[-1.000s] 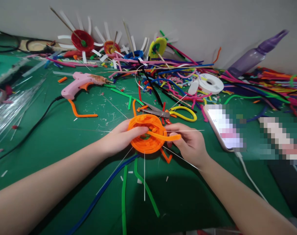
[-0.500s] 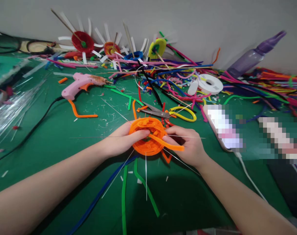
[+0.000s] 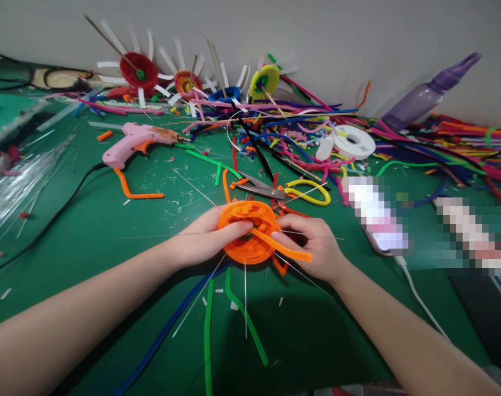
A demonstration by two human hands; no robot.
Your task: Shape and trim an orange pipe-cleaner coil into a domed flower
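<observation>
A round orange coiled piece (image 3: 250,257) with thin clear spokes sticking out on all sides is held between both hands. My left hand (image 3: 211,234) grips its left side, with the thumb pressed inside the coil. My right hand (image 3: 314,245) pinches the right rim, its fingers curled. From the middle of the coil an orange strip (image 3: 289,251) runs out to the right, over my right thumb; its other end is hidden inside. Under and in front of the coil lie green strips (image 3: 209,330) and a blue strip (image 3: 163,335).
Scissors (image 3: 266,190) with yellow and red handles lie just behind the hands. A pink glue gun (image 3: 137,143) is at the left, a white spool (image 3: 353,142) and a phone (image 3: 376,214) at the right. Finished coils, one red (image 3: 130,74), and a purple bottle (image 3: 429,96) stand against the wall.
The orange coil has tilted slightly and its spokes have shifted a little. Both hands keep nearly the same grip.
</observation>
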